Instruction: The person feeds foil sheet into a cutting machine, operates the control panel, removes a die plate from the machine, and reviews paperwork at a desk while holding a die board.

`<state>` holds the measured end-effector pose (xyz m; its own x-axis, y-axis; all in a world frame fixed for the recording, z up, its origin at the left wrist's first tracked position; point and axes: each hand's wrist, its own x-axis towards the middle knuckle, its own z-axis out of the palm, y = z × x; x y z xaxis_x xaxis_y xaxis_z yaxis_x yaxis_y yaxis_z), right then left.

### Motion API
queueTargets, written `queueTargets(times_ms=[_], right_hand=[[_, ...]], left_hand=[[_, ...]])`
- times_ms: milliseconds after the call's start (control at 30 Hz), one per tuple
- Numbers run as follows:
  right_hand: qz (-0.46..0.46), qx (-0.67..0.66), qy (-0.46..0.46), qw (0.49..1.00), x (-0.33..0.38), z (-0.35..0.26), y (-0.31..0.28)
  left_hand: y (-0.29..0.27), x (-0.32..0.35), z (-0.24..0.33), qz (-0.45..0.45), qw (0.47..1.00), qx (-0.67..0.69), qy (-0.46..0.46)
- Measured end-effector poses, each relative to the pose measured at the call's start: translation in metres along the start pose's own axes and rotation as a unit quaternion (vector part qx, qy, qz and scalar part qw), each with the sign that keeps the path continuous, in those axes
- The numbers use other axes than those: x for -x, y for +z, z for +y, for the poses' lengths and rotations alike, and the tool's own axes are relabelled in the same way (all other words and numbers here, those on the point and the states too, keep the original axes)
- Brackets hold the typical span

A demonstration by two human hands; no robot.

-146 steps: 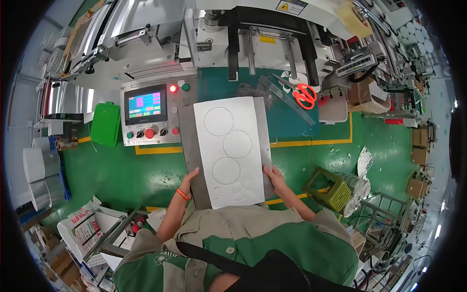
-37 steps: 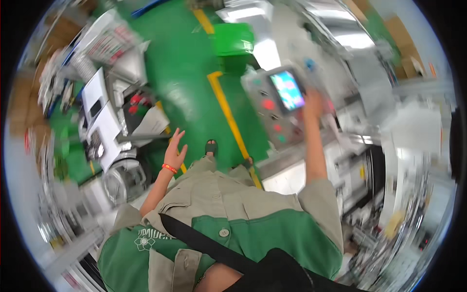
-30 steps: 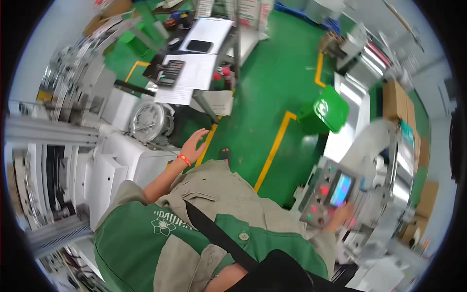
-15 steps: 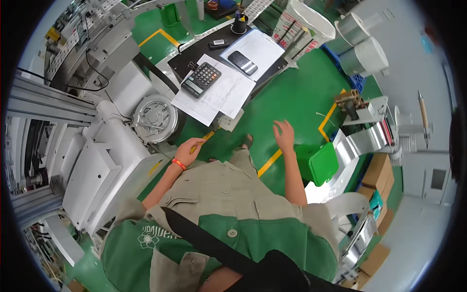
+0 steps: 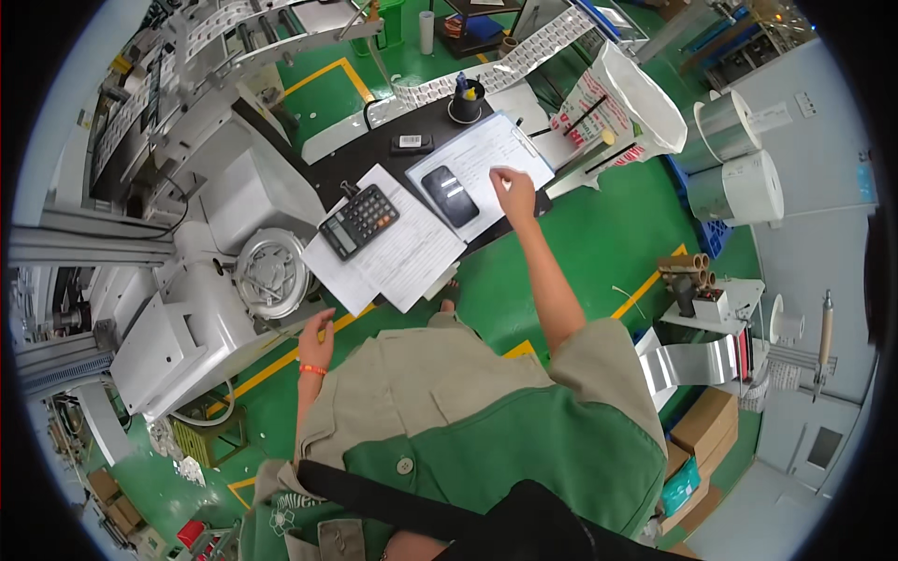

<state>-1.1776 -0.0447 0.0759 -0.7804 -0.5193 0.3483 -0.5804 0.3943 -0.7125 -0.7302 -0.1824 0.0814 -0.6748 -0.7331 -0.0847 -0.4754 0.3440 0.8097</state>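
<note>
Since half a second before, the right hand (image 5: 514,190) had reached forward from above the green floor (image 5: 599,234) to the black bench (image 5: 309,154), and the view had turned so the bench lay closer ahead. That hand rested over the clipboard sheet (image 5: 486,159), fingers curled down with the tips on or just above the paper; I could not tell whether its grip had hold of anything. A dark phone (image 5: 451,196) lay on the same sheet, just left of the hand. Further left, a black calculator (image 5: 359,221) sat on a second stack of printed papers (image 5: 398,257) that overhung the near edge of the bench. A small black device (image 5: 412,143) lay beyond the phone, and a dark pen cup (image 5: 465,101) stood at the far end of the clipboard.

The left hand (image 5: 315,338) hung low beside the body, loosely open and holding nothing, an orange band on its wrist, near a white machine housing (image 5: 178,327) with a round metal disc (image 5: 269,271) on its front. To the right of the bench stood a white printed sack (image 5: 622,103) with sticks poking from it, and two large silver rolls (image 5: 739,159) beyond it.
</note>
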Motion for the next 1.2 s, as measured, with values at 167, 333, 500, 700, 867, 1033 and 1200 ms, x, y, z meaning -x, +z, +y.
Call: queueTargets(times_ms=[167,333,500,700,867,1033,1200], right_hand=[[0.077,-0.017,0.021,0.997,-0.119,0.027,0.028],[0.082,0.01,0.002,0.997,-0.197,0.06,0.082],[0.101,-0.034,-0.16,0.981,-0.154,-0.027,0.101],[-0.257,-0.044,-0.365,0.894,0.036,-0.1,0.14],[-0.356,0.03,-0.369,0.858,0.092,-0.079,0.157],[-0.296,0.127,-0.461,0.827,0.096,-0.049,0.161],[-0.257,0.178,-0.55,0.775,0.082,-0.018,0.2]], left_hand=[[0.023,0.033,0.033,-0.015,0.997,-0.056,-0.057],[0.033,0.064,0.046,0.001,0.987,-0.073,-0.143],[0.044,0.093,0.046,0.102,0.973,-0.035,-0.206],[0.049,0.116,0.049,0.104,0.964,0.014,-0.245],[0.025,0.146,0.061,0.132,0.92,0.256,-0.264],[-0.093,0.227,0.172,-0.008,0.89,0.441,0.115],[-0.103,0.312,0.204,0.034,0.919,0.325,0.222]])
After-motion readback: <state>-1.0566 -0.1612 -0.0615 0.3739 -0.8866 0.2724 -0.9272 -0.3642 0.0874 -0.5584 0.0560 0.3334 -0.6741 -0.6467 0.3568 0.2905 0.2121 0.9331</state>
